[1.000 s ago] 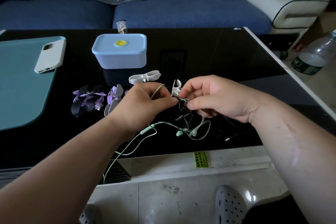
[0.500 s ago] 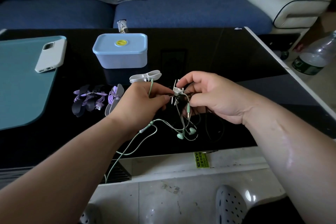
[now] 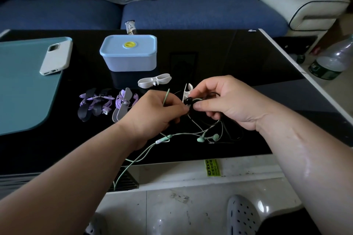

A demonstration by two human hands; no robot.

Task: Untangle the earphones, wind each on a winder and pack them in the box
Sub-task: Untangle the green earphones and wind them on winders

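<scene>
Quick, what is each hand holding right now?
Left hand: pinches the green earphone cable.
Right hand: pinches the white winder.

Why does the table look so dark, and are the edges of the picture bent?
Head view: dim light, so the black earphone cable nearly vanishes against the glossy black table; head view: the blue box mirrors faintly in it; head view: wide lens swells the forearms at the bottom corners; glare spot on the floor.
</scene>
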